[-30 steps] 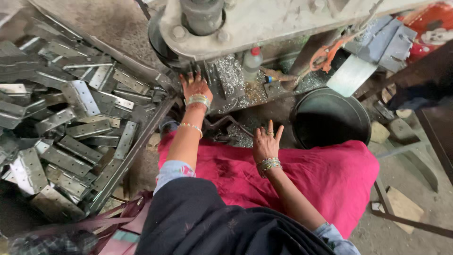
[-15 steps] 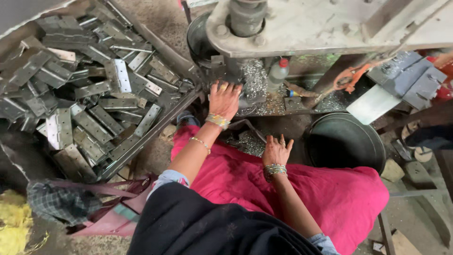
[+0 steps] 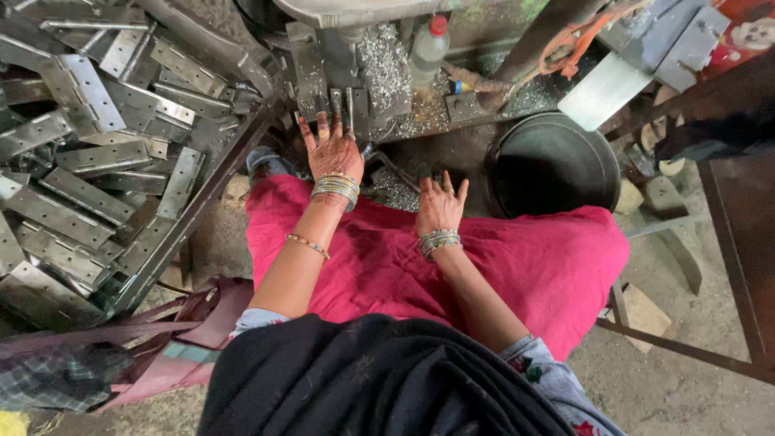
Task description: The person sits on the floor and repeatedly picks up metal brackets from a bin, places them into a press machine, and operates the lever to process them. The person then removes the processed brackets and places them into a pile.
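left hand (image 3: 333, 149): fingers spread flat, gripping nothing, touching upright grey steel pieces (image 3: 343, 103) far centre | right hand (image 3: 440, 206): open, empty, above pink cloth (image 3: 517, 258)

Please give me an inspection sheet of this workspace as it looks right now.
Surface: machine base strewn with metal shavings.
Job's things: small upright metal pieces at the machine's edge, by the left hand's fingertips.
Clutter: pile of flat punched metal plates in a tray on the left; plastic bottle with red cap; dark round basin.
Grippers: left hand open, fingers spread, reaching to the metal pieces; right hand open, empty, over the pink cloth.
Cables: orange cord near the machine.
Surroundings: dusty floor, bag at lower left.
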